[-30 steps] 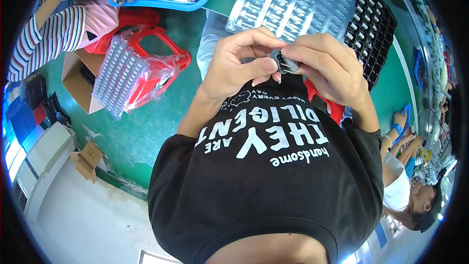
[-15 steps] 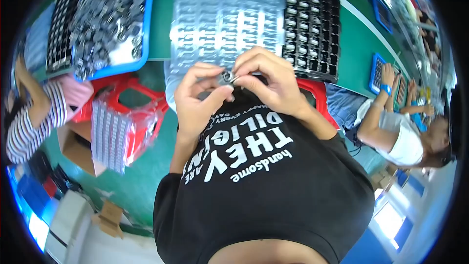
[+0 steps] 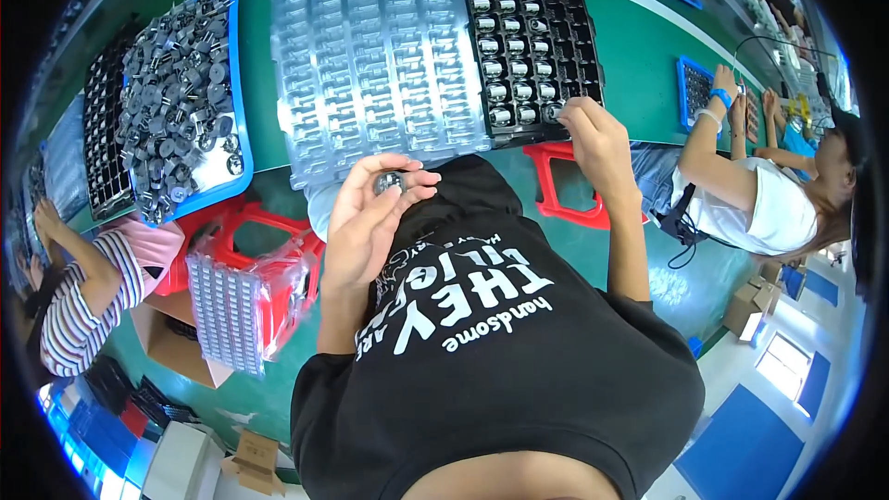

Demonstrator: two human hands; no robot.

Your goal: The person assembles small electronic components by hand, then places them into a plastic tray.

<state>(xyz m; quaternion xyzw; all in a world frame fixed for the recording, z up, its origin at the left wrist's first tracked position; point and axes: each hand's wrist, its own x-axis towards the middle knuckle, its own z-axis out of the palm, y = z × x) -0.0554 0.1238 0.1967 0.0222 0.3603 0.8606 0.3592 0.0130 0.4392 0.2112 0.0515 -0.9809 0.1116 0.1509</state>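
My left hand [image 3: 366, 218] is raised in front of my chest, its fingers curled around a small round metal-and-dark part [image 3: 389, 182]. To the right, my right hand [image 3: 597, 143] reaches to the near edge of a black compartment tray [image 3: 582, 56]. Its thumb and fingertips are pinched at a small shiny cylindrical part [image 3: 552, 114] in the nearest row of pockets; the fingers partly hide the grip. Several columns of that tray hold similar silvery parts, while pockets on its right side look dark. Left of it lies a clear plastic compartment tray [image 3: 380, 65].
A blue-rimmed tray [image 3: 237, 83] heaped with loose dark round parts lies left on the green table [image 3: 264, 120]. Red stools [image 3: 546, 187] stand under the table edge. Co-workers sit at both sides, one in a striped sleeve [image 3: 93, 301], another in a white shirt [image 3: 732, 199].
My hands were together over my chest at a small part. Now they are apart: the right has moved to the black tray's near edge, the left keeps a round part. The view has shifted.
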